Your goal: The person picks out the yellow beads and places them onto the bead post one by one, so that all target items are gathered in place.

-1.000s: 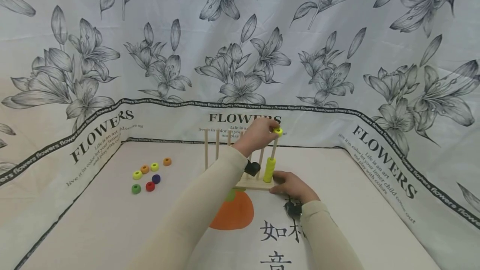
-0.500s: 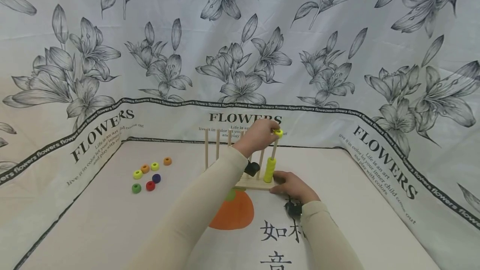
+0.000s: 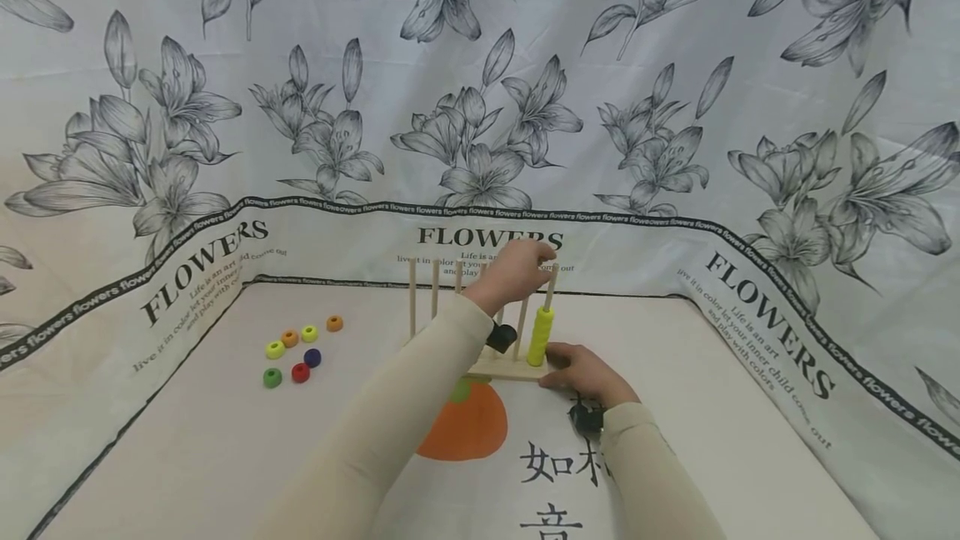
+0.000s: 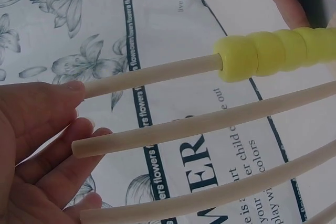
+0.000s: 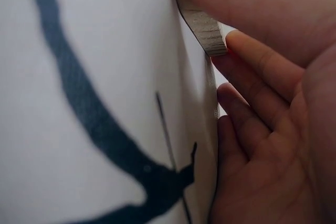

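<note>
A wooden bead rack with upright rods stands on the table, its flat base (image 3: pixel 506 371) facing me. Yellow beads (image 3: pixel 541 337) are stacked on the rightmost rod (image 4: pixel 157 74), leaving its upper part bare. My left hand (image 3: pixel 521 269) is at the top of that rod, the thumb tip (image 4: pixel 73 86) right at the rod's end and no bead between the fingers. In the left wrist view its other fingers lie behind the neighbouring rod tips. My right hand (image 3: pixel 588 371) grips the right end of the base, thumb in front and fingertips (image 5: pixel 236 40) behind the wooden edge (image 5: pixel 205 32).
Loose beads lie on the left of the table, among them a green one (image 3: pixel 272 377), a red one (image 3: pixel 301 372), a blue one (image 3: pixel 312 357) and several yellow and orange ones. A printed orange fruit (image 3: pixel 465 423) marks the cloth. A flower-patterned curtain (image 3: pixel 480 123) stands behind.
The yellow bead that my left hand held at the rod's top was let go and dropped onto the stack, which is now taller. My right hand has not moved.
</note>
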A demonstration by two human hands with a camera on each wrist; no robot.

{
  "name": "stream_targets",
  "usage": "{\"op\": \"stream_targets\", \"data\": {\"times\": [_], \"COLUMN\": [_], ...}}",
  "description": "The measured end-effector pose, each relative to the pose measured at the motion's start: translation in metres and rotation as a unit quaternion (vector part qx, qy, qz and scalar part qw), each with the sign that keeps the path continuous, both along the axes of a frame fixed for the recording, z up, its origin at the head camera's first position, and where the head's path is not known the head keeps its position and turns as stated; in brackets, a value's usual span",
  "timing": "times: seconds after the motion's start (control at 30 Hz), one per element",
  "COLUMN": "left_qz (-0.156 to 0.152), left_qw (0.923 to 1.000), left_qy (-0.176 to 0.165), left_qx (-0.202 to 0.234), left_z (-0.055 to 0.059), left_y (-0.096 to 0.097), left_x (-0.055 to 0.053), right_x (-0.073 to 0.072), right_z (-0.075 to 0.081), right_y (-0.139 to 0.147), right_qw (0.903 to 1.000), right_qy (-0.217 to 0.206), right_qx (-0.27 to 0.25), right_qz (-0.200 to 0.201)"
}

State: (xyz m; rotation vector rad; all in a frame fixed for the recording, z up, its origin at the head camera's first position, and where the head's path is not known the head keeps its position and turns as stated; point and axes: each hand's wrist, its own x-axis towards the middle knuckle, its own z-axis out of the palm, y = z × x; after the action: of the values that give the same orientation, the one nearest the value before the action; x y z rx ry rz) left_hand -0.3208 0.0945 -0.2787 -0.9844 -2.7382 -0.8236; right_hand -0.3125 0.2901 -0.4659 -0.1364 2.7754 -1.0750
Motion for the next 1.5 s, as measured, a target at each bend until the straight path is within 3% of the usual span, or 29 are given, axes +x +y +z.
{"op": "stream_targets", "data": {"times": [0.6,1.5], "left_qz": [0.028,0.078], "left_qw": [0.9995,0.9955], "left_qy": [0.012,0.028], "left_qx": [0.012,0.047], "left_z": [0.001,-0.001], "left_y": [-0.038,-0.126], "left_x": [-0.006,0.001], "right_x": [0.001,0.002], "right_z": [0.002,0.003], "right_y": [0.0,-0.003], "right_qw": [0.9999,0.9999], "right_qy": [0.007,-0.002], "right_qx": [0.013,0.015], "right_qz": [0.007,-0.003]}}
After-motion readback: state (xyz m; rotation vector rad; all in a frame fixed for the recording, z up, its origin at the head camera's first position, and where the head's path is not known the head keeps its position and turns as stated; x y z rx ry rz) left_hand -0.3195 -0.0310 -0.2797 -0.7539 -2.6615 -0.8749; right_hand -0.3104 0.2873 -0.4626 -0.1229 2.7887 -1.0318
